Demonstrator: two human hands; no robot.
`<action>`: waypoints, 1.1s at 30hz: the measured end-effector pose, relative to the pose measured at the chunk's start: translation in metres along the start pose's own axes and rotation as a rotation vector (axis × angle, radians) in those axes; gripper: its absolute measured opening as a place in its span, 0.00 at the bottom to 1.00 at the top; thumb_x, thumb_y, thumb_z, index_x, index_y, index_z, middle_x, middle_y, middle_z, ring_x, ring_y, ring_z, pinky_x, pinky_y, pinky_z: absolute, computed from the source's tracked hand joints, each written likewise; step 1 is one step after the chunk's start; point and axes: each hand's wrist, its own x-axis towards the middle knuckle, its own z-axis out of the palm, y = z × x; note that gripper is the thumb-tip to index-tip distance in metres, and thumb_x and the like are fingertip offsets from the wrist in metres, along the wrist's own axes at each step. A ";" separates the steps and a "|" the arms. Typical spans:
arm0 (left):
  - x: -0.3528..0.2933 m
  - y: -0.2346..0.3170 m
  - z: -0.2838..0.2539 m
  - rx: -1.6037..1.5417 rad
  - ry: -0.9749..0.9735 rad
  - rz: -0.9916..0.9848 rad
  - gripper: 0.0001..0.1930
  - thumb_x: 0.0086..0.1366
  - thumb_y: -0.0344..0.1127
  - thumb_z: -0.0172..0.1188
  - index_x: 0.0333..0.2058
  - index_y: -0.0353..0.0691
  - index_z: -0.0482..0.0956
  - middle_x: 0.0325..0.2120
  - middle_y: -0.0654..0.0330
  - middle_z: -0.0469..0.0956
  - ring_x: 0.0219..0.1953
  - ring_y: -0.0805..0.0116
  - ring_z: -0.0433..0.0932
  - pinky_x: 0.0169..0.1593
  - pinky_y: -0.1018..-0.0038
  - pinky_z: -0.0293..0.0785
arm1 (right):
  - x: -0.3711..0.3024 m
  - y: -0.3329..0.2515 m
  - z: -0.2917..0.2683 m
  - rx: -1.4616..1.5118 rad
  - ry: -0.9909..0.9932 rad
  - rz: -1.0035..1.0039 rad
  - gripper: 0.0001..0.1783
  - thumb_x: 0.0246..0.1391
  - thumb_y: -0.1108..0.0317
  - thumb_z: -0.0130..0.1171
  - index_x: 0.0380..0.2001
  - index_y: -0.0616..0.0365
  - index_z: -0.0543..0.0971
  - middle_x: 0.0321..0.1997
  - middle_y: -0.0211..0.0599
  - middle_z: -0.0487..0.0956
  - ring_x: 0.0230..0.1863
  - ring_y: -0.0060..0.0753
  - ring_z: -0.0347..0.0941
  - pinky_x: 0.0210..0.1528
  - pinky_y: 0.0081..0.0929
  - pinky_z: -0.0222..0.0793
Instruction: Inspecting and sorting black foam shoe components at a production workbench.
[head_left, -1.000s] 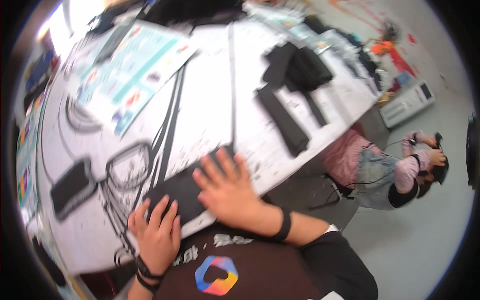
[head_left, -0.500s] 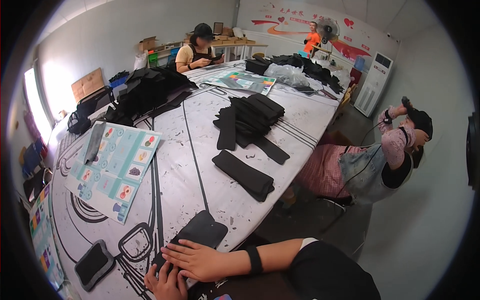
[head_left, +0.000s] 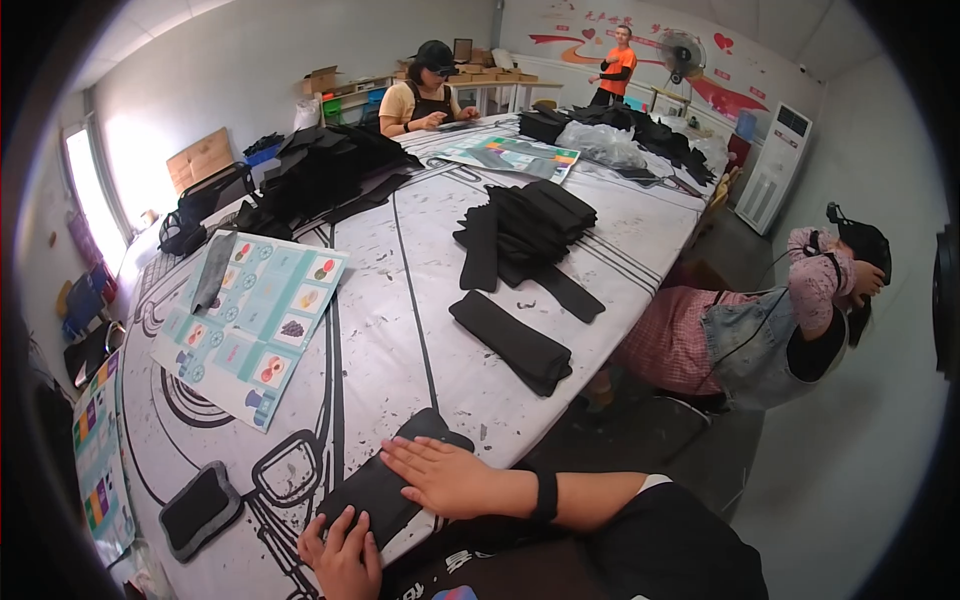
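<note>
A long black fabric-like strip (head_left: 368, 495) lies flat on the table (head_left: 400, 330) at its near edge. My right hand (head_left: 440, 477) rests on its far half, palm down, fingers stretched out. At the strip's near end, the spread fingers of my left hand (head_left: 342, 555) touch it. Both hands are open and hold nothing. Left of the strip lies a small black pad with a grey border (head_left: 201, 510). Farther off is a neat stack of black strips (head_left: 512, 342), with a larger heap of them (head_left: 540, 222) behind it.
A printed picture sheet (head_left: 225, 365) bears a grey strip (head_left: 213, 272). Black pieces (head_left: 320, 165) are heaped at the far left. Clear plastic bags (head_left: 600, 143) lie far back. One person (head_left: 425, 100) sits across; another (head_left: 760, 335) sits at right; a third (head_left: 617, 68) stands behind.
My right hand has slid up along the strip, away from my left hand, baring its middle. The seated person across has lowered their hands. The whole view has shifted slightly.
</note>
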 end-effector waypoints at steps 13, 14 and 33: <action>0.003 -0.002 -0.003 -0.045 -0.041 -0.006 0.13 0.62 0.35 0.56 0.44 0.43 0.81 0.47 0.60 0.77 0.52 0.51 0.69 0.57 0.59 0.60 | -0.027 0.043 -0.019 -0.096 0.026 0.132 0.31 0.64 0.55 0.40 0.64 0.63 0.57 0.70 0.47 0.55 0.71 0.43 0.49 0.70 0.42 0.42; 0.003 -0.002 -0.004 -0.062 -0.059 -0.008 0.13 0.62 0.35 0.56 0.45 0.43 0.81 0.48 0.59 0.77 0.52 0.51 0.69 0.57 0.58 0.60 | -0.029 0.043 -0.023 -0.149 0.014 0.138 0.31 0.63 0.55 0.42 0.64 0.63 0.58 0.70 0.48 0.56 0.71 0.46 0.50 0.69 0.46 0.43; 0.043 -0.013 -0.013 -0.129 -0.254 -0.350 0.22 0.63 0.41 0.58 0.48 0.28 0.70 0.43 0.40 0.73 0.45 0.42 0.70 0.50 0.59 0.67 | 0.046 0.069 -0.048 0.142 0.004 -0.376 0.43 0.41 0.58 0.69 0.61 0.55 0.62 0.55 0.46 0.70 0.56 0.50 0.65 0.59 0.40 0.58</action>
